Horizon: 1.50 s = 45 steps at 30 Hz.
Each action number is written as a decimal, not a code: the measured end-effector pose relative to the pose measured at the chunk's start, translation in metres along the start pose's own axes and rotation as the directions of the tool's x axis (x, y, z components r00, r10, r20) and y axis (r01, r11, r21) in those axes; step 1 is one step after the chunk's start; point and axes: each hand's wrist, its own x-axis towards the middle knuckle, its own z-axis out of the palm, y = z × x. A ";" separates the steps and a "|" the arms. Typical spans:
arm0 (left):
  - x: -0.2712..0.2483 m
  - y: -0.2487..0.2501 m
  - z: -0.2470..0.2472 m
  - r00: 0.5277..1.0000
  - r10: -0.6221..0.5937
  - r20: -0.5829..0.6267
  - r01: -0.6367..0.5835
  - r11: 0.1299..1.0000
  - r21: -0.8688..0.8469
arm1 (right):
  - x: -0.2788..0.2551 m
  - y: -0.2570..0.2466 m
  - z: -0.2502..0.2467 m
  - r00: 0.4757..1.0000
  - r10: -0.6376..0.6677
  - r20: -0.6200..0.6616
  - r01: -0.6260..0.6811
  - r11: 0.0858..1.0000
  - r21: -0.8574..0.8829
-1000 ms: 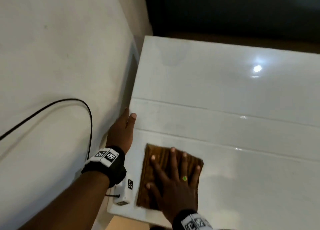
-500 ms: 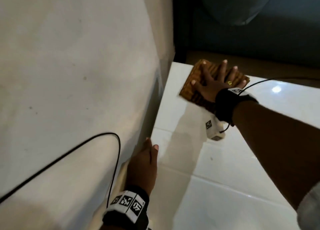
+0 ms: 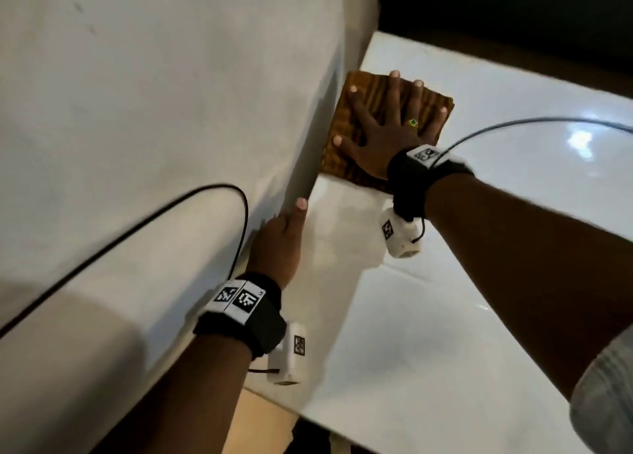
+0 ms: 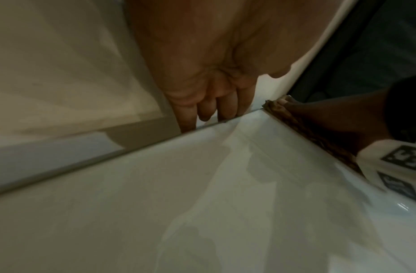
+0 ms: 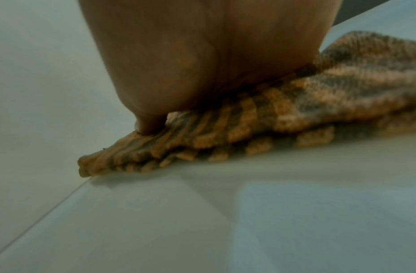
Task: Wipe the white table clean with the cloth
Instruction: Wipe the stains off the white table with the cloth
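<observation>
A folded brown ribbed cloth [image 3: 368,92] lies flat on the glossy white table [image 3: 479,316], hard against the table's left edge by the wall. My right hand [image 3: 387,125] lies spread on top of it, fingers straight, palm pressing down. In the right wrist view the palm [image 5: 202,61] bears on the cloth [image 5: 295,103], whose layers bunch at the near corner. My left hand [image 3: 277,244] rests at the table's left edge nearer to me, fingers [image 4: 225,109] straight and reaching down into the gap between table and wall. It holds nothing.
A pale wall [image 3: 137,111] runs along the table's left side, with a black cable [image 3: 171,210] looping across it. Another cable [image 3: 513,125] arcs from my right wristband. Beyond the table's far edge is a dark area [image 3: 513,8].
My right hand swept the cloth from the near left corner to the far left corner, then drew it back a little along the left edge. The left hand stayed on the table's edge.
</observation>
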 end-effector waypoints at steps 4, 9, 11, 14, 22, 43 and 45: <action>-0.046 -0.039 0.004 1.000 -0.024 -0.004 0.024 0.989 -0.149 | -0.065 -0.022 0.044 0.997 -0.083 0.001 0.083 0.997 0.009; -0.111 -0.116 0.014 0.995 -0.101 -0.026 0.088 0.946 -0.312 | -0.160 -0.063 0.113 0.981 -0.189 -0.043 0.190 0.982 0.013; -0.136 -0.148 0.018 0.989 -0.146 -0.026 0.131 0.941 -0.312 | -0.200 -0.084 0.142 0.974 -0.217 -0.068 0.221 0.974 0.053; -0.167 -0.190 0.024 0.955 -0.295 0.036 0.294 0.916 -0.274 | -0.259 -0.114 0.181 0.957 -0.276 -0.088 0.283 0.956 0.082; -0.196 -0.228 0.026 0.835 -0.514 0.195 0.522 0.631 -0.574 | -0.319 -0.129 0.219 0.895 -0.446 0.003 0.446 0.895 0.010; -0.299 -0.181 -0.052 0.930 -0.314 0.192 0.364 0.866 -0.343 | -0.462 -0.082 0.092 0.709 -0.578 0.404 0.138 0.675 0.724; -0.310 -0.157 -0.067 0.949 -0.233 0.213 0.287 0.917 -0.276 | -0.477 -0.068 0.056 0.742 -0.555 0.376 0.042 0.598 0.800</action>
